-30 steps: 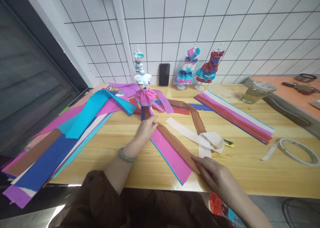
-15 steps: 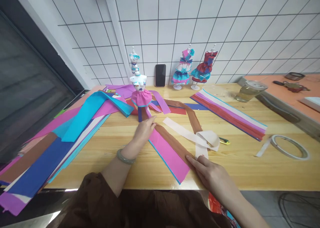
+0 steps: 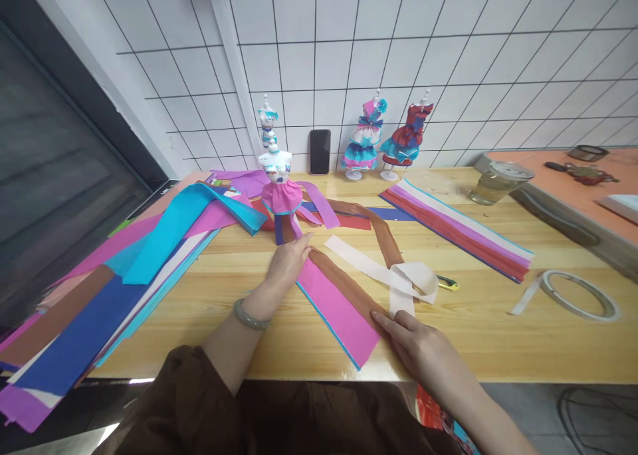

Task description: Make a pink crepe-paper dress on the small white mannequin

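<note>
A brown crepe paper strip (image 3: 343,283) lies along the right edge of a wider pink crepe paper strip (image 3: 339,315), which has a blue edge on its left side. At the far end, my left hand (image 3: 289,259) presses on the strips with its fingers together. My right hand (image 3: 423,342) holds the near end of the brown strip, index finger stretched along it and the other fingers curled, partly hidden. Just behind my left hand stands a small white dress form (image 3: 276,166) wearing a pink ruffled skirt (image 3: 282,197) with a blue hem.
Right of the strips lie a curled white strip (image 3: 366,262), a yellow cutter (image 3: 448,283) and a tape roll (image 3: 581,295). Layered coloured strips (image 3: 458,229) and a lidded cup (image 3: 501,181) are farther right. Many paper strips (image 3: 124,295) cover the left. A phone (image 3: 319,152) and dressed forms (image 3: 365,136) stand behind.
</note>
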